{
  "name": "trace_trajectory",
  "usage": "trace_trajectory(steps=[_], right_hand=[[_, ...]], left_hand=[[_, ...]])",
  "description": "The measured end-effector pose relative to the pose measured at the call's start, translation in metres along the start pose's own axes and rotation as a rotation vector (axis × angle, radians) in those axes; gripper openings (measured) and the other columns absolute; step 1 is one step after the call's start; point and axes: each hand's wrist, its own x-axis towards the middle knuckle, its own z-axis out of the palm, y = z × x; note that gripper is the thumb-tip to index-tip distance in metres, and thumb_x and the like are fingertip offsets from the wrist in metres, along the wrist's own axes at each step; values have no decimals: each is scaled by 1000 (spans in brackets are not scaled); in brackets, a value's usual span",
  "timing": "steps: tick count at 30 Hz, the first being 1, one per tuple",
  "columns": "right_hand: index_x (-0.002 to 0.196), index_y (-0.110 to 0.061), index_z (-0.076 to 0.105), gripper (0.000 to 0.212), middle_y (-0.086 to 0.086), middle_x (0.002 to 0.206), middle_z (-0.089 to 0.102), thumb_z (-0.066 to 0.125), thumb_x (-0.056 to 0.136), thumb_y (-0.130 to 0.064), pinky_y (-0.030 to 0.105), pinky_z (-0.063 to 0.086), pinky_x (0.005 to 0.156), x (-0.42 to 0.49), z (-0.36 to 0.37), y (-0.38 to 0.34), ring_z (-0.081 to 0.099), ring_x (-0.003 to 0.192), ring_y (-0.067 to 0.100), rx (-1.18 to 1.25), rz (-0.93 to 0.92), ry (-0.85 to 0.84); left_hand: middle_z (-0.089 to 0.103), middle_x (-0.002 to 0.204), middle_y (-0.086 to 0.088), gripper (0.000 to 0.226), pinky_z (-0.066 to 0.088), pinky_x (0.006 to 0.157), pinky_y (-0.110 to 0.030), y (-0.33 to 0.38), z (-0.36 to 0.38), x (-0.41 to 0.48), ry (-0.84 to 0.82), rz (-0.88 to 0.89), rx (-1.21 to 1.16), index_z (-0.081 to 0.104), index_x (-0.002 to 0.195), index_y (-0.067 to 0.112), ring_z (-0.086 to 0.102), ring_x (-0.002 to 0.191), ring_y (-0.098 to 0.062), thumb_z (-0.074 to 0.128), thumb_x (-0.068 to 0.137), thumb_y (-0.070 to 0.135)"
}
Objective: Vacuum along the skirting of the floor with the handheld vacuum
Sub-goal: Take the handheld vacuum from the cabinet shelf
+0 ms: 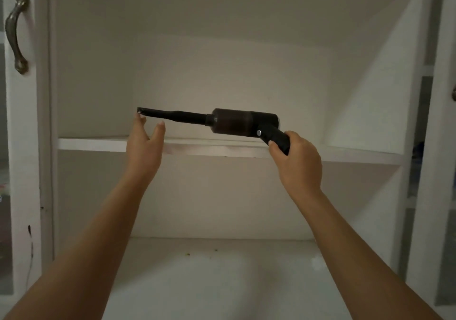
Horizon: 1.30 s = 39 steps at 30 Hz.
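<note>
Our right hand [299, 164] grips the angled handle of the black handheld vacuum [237, 123], the fingers curled round it and the thumb laid along its near side. The vacuum is in the air inside an open white cupboard, just above the front edge of the upper shelf [98, 144] and carried by the hand alone. Its round body sits a little right of the middle of that edge. Its long thin nozzle [172, 116] runs almost level toward the shelf's left end, rising slightly to the tip. Our left hand [144, 146] is raised under the nozzle's tip, palm turned toward the vacuum, fingers [159, 128] straight and slightly spread, holding nothing. One fingertip lies right at the nozzle's mouth, but we cannot tell whether it touches. The wrist of this hand crosses the front edge of the upper shelf left of its middle. Below, the lower shelf [197, 282] spreads out between our forearms, and a few small dark crumbs [188, 254] lie near its back edge, about the middle. On the cupboard door at the far left a curved metal handle [17, 33] stands upright.
</note>
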Motion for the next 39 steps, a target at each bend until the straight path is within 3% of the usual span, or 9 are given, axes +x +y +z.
trace_trajectory(steps=[8, 13, 19, 26, 32, 36, 39], right_hand=[[114, -8, 59, 32, 4, 86, 57, 57, 90, -28, 14, 29, 53, -50, -39, 23, 48, 69, 14, 61, 65, 62], [124, -5, 55, 39, 8, 100, 61, 60, 89, -24, 21, 37, 68, -97, -55, 49, 50, 80, 13, 95, 151, 50], [126, -6, 52, 41, 8, 108, 60, 62, 88, -19, 5, 34, 65, -150, -63, 77, 51, 85, 10, 116, 237, -16], [117, -6, 53, 40, 5, 101, 58, 69, 82, -13, 7, 36, 64, -193, -68, 103, 53, 85, 14, 196, 453, -158], [117, -8, 51, 41, 1, 102, 55, 69, 80, -7, 6, 38, 67, -214, -70, 118, 53, 90, 14, 259, 533, -276], [124, -10, 50, 46, 2, 107, 53, 67, 81, -6, 20, 42, 78, -225, -66, 128, 51, 96, 16, 267, 558, -320], [122, -11, 50, 43, 7, 106, 54, 66, 82, -9, 14, 41, 70, -231, -63, 133, 53, 93, 18, 301, 619, -386]], left_hand=[[51, 132, 1, 41, 37, 106, -27, 4, 8, -50, 69, 36, -156, 43, 138, 11, 47, 124, -9, 46, 99, 25], [50, 116, 9, 33, 38, 96, -22, -18, 16, -95, 62, 10, -121, 48, 129, 14, 49, 111, -5, 45, 99, 25], [52, 124, 3, 36, 42, 98, -29, -55, 26, -146, -32, -39, -23, 45, 131, 14, 50, 117, -13, 46, 98, 28], [52, 120, 2, 35, 37, 89, -27, -82, 37, -194, -155, -222, 59, 45, 128, 11, 49, 115, -15, 45, 99, 30], [56, 122, -3, 37, 37, 85, -28, -104, 41, -219, -221, -329, 161, 47, 126, 11, 52, 114, -17, 45, 98, 34], [57, 125, -5, 37, 38, 86, -28, -116, 42, -231, -264, -371, 210, 49, 125, 8, 52, 117, -20, 44, 98, 34], [56, 125, -7, 38, 38, 86, -28, -119, 42, -235, -262, -388, 243, 48, 126, 7, 52, 117, -21, 44, 99, 34]])
